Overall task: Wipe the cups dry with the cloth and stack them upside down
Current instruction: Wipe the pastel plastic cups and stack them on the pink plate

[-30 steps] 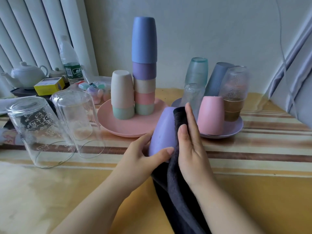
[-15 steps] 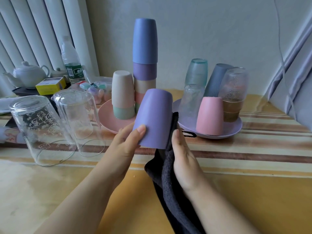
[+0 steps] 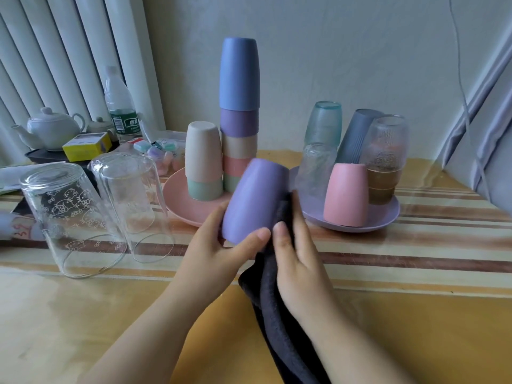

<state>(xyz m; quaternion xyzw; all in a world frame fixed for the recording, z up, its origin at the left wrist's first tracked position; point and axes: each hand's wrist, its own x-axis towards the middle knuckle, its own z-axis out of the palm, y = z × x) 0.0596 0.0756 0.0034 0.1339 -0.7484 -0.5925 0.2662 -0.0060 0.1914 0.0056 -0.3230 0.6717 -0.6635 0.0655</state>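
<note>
— What is sitting on the striped surface (image 3: pixel 415 261)?
— A pink plate (image 3: pixel 177 200); two upturned glasses (image 3: pixel 83 212) standing left of it, a purple plate (image 3: pixel 388 217) lying right.

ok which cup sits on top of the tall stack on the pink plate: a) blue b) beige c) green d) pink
a: the blue cup caps the tall stack, upside down over a purple one, on the pink plate.
</note>
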